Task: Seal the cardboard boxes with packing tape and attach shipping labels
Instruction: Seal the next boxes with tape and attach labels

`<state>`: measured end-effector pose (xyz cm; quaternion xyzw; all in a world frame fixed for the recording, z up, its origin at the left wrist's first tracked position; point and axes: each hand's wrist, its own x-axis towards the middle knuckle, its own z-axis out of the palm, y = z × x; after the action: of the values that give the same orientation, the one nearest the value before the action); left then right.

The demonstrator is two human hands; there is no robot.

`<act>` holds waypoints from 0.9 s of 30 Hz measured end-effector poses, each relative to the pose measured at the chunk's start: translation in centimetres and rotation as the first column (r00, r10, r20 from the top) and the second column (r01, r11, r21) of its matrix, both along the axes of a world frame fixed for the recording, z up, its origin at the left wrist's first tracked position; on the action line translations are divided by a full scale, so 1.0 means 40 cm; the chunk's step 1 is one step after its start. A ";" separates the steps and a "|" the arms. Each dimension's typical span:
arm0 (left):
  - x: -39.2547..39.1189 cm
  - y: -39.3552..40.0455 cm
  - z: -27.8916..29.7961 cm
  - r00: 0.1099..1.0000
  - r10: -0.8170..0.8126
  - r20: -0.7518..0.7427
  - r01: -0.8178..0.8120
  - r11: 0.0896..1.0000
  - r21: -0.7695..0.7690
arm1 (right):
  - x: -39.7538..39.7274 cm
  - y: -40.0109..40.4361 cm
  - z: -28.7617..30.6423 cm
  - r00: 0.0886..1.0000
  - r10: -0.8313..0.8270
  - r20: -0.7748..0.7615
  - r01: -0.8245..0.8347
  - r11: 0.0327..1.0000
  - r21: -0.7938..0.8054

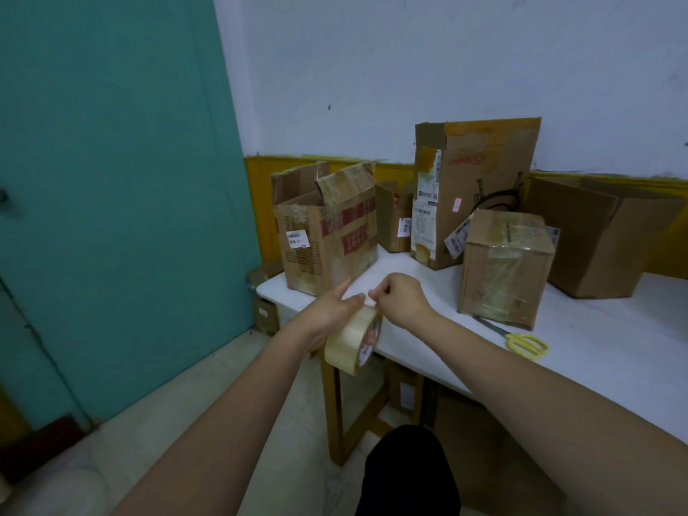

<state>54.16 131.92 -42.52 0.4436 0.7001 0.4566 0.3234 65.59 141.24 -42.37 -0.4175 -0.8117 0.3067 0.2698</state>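
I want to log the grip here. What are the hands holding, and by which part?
The left hand holds the tape roll by its rim. The right hand pinches at the roll's top edge, apparently the loose tape end.

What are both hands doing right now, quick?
Left hand: holds the tape roll, thumb on top.
Right hand: fingers curled, pinching at the roll's top edge, seemingly the tape's loose end.

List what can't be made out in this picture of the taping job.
- Head view: the tape's loose end, hidden behind the right hand on the tape roll.
- Head view: print on the label of the open box, too small and blurred.
- Head view: scissors blades, partly hidden behind the taped box.
- Head view: left hand palm, turned away.
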 end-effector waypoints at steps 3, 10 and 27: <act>-0.006 0.009 -0.036 0.967 0.007 -0.256 -0.049 0.986 -0.159 | -0.004 0.013 -0.028 0.999 -0.027 0.022 0.027 0.999 -0.032; 0.022 0.055 -0.148 0.954 0.004 -0.300 -0.100 0.946 -0.308 | 0.007 0.054 -0.124 0.995 -0.072 0.072 0.073 0.997 -0.003; 0.033 0.147 -0.241 0.938 0.194 -0.286 -0.263 0.938 -0.225 | -0.022 0.071 -0.209 0.833 -0.332 0.442 0.015 0.814 0.581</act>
<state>55.49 137.81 -52.16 0.3682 0.8371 0.3339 0.2286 64.70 144.08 -50.74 -0.4633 -0.8635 -0.0952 0.1751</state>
